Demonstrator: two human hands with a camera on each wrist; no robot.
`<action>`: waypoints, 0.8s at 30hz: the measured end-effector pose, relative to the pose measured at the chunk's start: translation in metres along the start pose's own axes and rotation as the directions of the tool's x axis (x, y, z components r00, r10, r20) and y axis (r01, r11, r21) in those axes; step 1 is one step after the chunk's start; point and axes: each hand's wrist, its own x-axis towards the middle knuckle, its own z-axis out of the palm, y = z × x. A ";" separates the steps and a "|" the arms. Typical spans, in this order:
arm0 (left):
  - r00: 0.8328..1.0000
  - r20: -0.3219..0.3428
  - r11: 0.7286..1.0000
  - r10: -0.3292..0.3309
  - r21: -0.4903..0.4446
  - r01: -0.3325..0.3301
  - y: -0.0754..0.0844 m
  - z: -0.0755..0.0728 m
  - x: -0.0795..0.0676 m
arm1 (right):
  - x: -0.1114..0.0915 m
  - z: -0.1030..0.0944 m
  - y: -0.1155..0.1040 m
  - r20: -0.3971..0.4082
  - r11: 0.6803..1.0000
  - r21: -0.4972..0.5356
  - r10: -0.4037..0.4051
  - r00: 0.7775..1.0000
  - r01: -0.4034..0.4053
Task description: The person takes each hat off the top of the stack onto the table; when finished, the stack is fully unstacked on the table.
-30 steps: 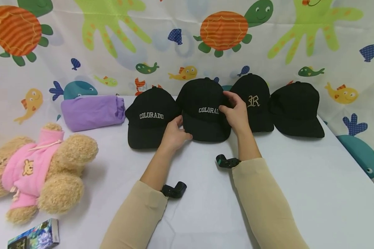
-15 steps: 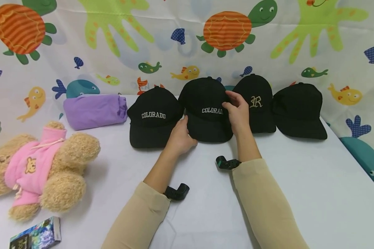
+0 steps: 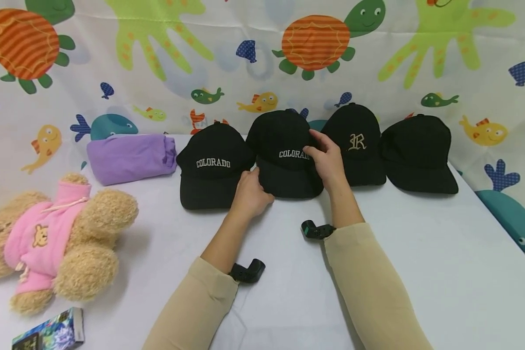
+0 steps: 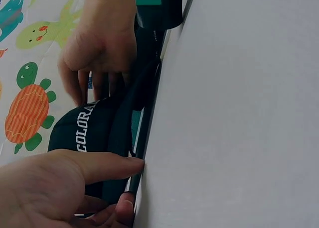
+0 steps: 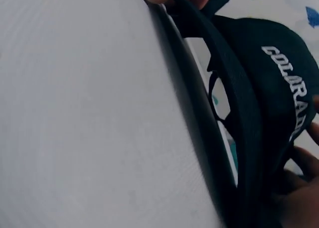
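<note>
A black baseball cap [image 3: 282, 133] with COLORADO in white letters sits upright in a row of caps on the white-covered table. My left hand [image 3: 250, 194] pinches the left side of its brim, the thumb [image 4: 119, 167] at the brim's front edge and fingers below it. My right hand [image 3: 330, 163] grips the right side of the crown, thumb at the end of the lettering. In the right wrist view, the brim [image 5: 241, 103] shows edge-on. Left of it stands another black COLORADO cap [image 3: 214, 141], partly behind my left hand.
Right of the held cap are a black cap with a gold R [image 3: 354, 121] and a plain black cap [image 3: 420, 146]. A folded purple cloth [image 3: 131, 158], a teddy bear in a pink hoodie [image 3: 48, 228] and a small colourful box [image 3: 57, 330] lie left. A sea-animal curtain [image 3: 227, 29] hangs behind.
My left hand has shifted slightly right along the brim, its fingers lower at the cap's left side. My right hand keeps its place on the crown, and the caps stand nearly as before.
</note>
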 end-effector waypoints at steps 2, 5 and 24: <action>1.000 -0.012 1.000 -0.002 -0.008 0.002 0.000 -0.001 0.000 | 0.000 0.002 -0.001 0.050 0.996 -0.086 -0.017 0.999 0.021; 1.000 -0.028 1.000 0.000 -0.017 0.000 0.000 0.000 0.001 | 0.000 0.006 -0.001 0.066 0.984 -0.171 -0.049 0.997 0.059; 0.998 -0.057 0.999 -0.026 -0.019 0.025 0.005 0.008 0.006 | -0.002 0.009 0.003 -0.086 0.985 -0.169 -0.040 0.995 0.024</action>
